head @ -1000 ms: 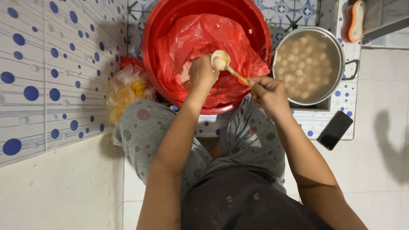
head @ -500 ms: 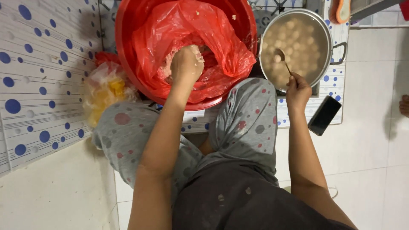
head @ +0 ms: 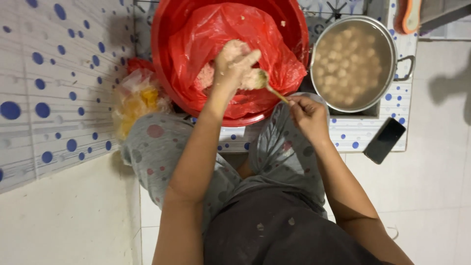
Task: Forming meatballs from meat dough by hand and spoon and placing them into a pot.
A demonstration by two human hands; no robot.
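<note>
My left hand is over a red basin lined with a red plastic bag, closed around a lump of pale paste. My right hand grips a spoon whose bowl touches the paste at my left hand's fingers. To the right stands a metal pot of cloudy liquid with several pale balls floating in it.
A black phone lies on the tiled floor right of my knee. A clear bag with yellow contents sits left of the basin. A dotted tiled wall runs along the left. An orange brush lies at top right.
My right hand swung the spoon from the pot back to the basin. It now meets my left hand, which has lifted with paste.
</note>
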